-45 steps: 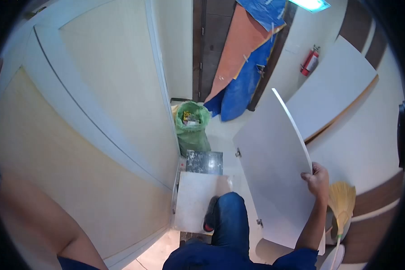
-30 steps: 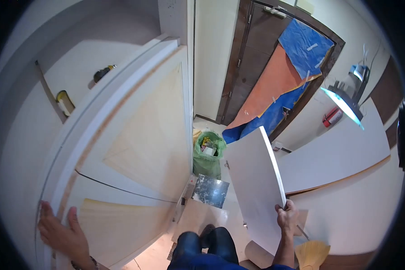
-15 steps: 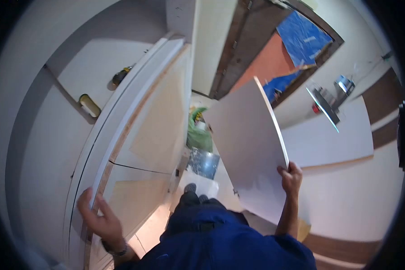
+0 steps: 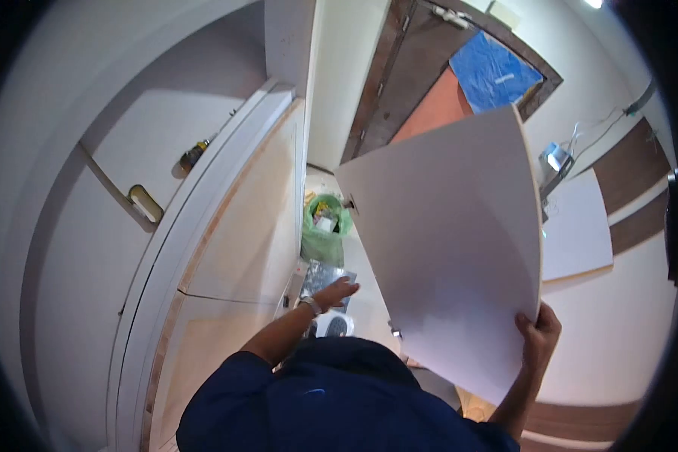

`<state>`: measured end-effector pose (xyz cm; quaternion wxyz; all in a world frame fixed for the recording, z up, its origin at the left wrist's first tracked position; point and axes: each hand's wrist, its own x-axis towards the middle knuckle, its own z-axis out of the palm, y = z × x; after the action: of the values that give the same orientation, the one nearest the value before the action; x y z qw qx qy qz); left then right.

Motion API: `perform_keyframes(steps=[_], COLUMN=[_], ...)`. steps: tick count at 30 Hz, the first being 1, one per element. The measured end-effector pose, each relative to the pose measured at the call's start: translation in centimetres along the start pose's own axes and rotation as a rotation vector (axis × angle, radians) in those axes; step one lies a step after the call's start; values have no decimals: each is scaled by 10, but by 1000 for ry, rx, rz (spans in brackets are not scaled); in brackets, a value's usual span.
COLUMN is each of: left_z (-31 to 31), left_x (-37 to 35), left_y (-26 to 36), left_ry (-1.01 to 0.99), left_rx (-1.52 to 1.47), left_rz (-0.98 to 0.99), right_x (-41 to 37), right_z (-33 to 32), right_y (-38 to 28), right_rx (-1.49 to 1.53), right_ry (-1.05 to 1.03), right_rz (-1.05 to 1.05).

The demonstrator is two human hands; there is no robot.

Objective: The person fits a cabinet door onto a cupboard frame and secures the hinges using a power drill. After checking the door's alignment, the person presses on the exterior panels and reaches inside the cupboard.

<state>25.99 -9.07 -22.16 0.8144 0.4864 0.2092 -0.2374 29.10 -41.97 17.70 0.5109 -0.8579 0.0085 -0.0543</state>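
A large white cabinet door (image 4: 448, 226) stands tilted in front of me, a metal hinge (image 4: 395, 330) on its near left edge. My right hand (image 4: 540, 335) grips its right edge, thumb on the face and fingers behind. My left hand (image 4: 337, 292) reaches forward in the gap left of the door, fingers stretched out and holding nothing. It is over a scuffed metallic surface (image 4: 320, 273) near the floor and apart from the door.
At left is a long cabinet (image 4: 233, 226) with pale panels; a power tool (image 4: 193, 156) lies on top. A green bag of rubbish (image 4: 324, 245) stands ahead on the floor. Beyond are a dark doorway with blue sheeting (image 4: 490, 71) and, right, another white panel (image 4: 580, 233).
My left hand has left the cabinet's edge and swung right and forward into the gap. The door, still in my right hand, has shifted right and turned its face more towards me.
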Motion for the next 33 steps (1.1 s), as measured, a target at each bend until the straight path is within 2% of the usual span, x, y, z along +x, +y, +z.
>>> perform_keyframes(steps=[1, 2, 4, 5, 8, 11, 12, 13, 15, 17, 18, 21, 22, 25, 27, 29, 31, 33], left_z=[13, 20, 52, 70, 84, 95, 95, 99, 97, 99, 99, 99, 102, 111, 114, 117, 109, 112], left_x=[17, 40, 58, 50, 39, 7, 1, -5, -14, -41, -41, -75, -91, -137, -157, -191, -194, -222], left_y=[2, 0, 15, 29, 41, 80, 96, 112, 151, 189, 202, 257, 276, 332, 362, 393, 424, 447], left_ry=[-43, -144, -274, -321, -260, -129, -189, -150, 62, 136, 203, 344, 279, 285, 302, 380, 429, 464], left_rx=[0, 242, -41, -302, -179, 41, 38, 58, 373, 325, 244, 285, 200, 163, 166, 289, 369, 499], left_rz=[97, 329, 262, 133, 111, 160, 227, 358, 602, 675, 754, 818, 903, 954, 1100, 1035, 1166, 1197], right_x=[-3, -6, -13, -15, -15, -17, -16, -15, -7, 6, 13, 29, 36, 56, 68, 79, 91, 109], right_z=[-8, -15, -32, -42, -61, -73, -80, -86, -92, -89, -91, -79, -78, -77, -68, -61, -63, -69], right_y=[-5, -6, 0, 6, 23, 17, 15, 14, 12, 17, 21, 17, 13, 4, -11, -23, -35, -42], right_rx=[-17, 10, 3, -30, -32, 30, 40, 54, 63, 140, 220, 369, 410, 512, 569, 607, 639, 683], right_ry=[16, 37, 53, 43, 26, 48, 66, 86, 140, 221, 193, 249, 240, 227, 237, 296, 333, 365], right_rz=[-17, -13, -13, -23, -119, -152, -137, -124, -183, -327, -348, -430, -461, -546, -602, -609, -620, -633])
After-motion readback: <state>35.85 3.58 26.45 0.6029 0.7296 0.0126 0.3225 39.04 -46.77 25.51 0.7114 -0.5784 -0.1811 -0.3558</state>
